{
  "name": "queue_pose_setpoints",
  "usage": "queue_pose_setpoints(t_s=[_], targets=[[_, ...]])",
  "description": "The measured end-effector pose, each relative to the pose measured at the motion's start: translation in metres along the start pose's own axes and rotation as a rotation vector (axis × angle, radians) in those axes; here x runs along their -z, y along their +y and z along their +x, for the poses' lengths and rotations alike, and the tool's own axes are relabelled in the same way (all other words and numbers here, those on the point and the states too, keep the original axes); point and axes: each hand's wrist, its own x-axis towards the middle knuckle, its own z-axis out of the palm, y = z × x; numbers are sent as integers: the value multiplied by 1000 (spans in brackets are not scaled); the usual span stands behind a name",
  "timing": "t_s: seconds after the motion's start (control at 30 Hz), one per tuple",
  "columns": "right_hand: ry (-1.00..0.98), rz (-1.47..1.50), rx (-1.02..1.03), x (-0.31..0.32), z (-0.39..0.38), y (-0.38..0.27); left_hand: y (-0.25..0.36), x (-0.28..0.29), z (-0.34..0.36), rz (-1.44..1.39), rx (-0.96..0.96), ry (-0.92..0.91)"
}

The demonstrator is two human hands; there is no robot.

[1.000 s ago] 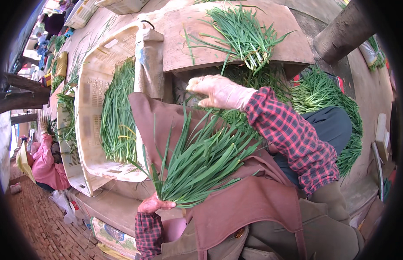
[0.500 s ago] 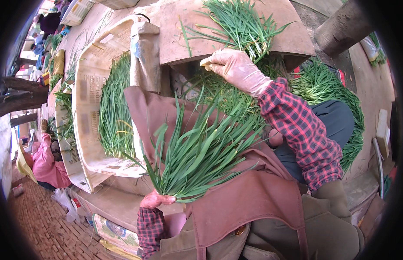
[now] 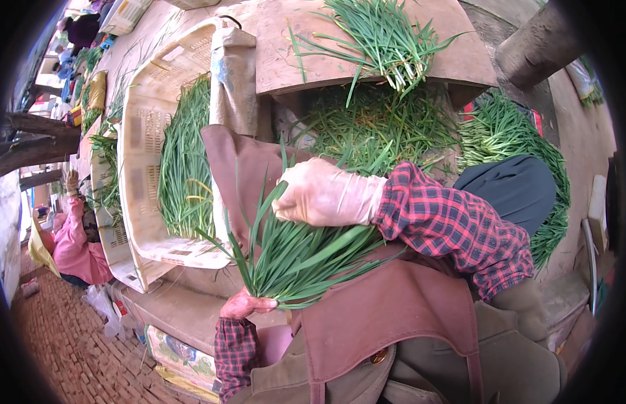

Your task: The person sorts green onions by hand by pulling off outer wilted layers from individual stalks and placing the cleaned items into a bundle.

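Note:
My left hand (image 3: 245,303), bare, is closed on the base of a bunch of long green leaves (image 3: 306,262) lying over the brown apron (image 3: 387,310). My gloved right hand (image 3: 320,192) is over the upper leaves of that bunch, fingers curled and pinched among them. Left of it stands a white plastic crate (image 3: 138,168) of similar greens (image 3: 181,155). Ahead, another bunch (image 3: 387,40) lies on a low wooden board (image 3: 279,74), above loose leaves (image 3: 373,128) on the ground. More greens (image 3: 549,188) are heaped at the right.
A wooden post (image 3: 535,47) stands at the upper right, dark beams (image 3: 37,145) at the left. A person in pink (image 3: 80,249) is at the left, with more people (image 3: 77,30) farther back. Below are a concrete ledge (image 3: 165,316) and brick paving (image 3: 70,343).
My right hand first moved up and right toward the board, then came down and left onto the leaves of the held bunch, its fingers now curled. My left hand keeps hold.

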Motion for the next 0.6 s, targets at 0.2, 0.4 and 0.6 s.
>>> queue_pose_setpoints(t_s=[0.2, 0.4, 0.6], targets=[[468, 451, -391, 72, -22, -1, -6, -5, 1, -58, -37, 31], [354, 424, -567, 101, -56, -8, -12, 6, 8, -65, -38, -69], [121, -14, -354, 70, -43, -10, -25, 16, 16, -106, -41, -103]])
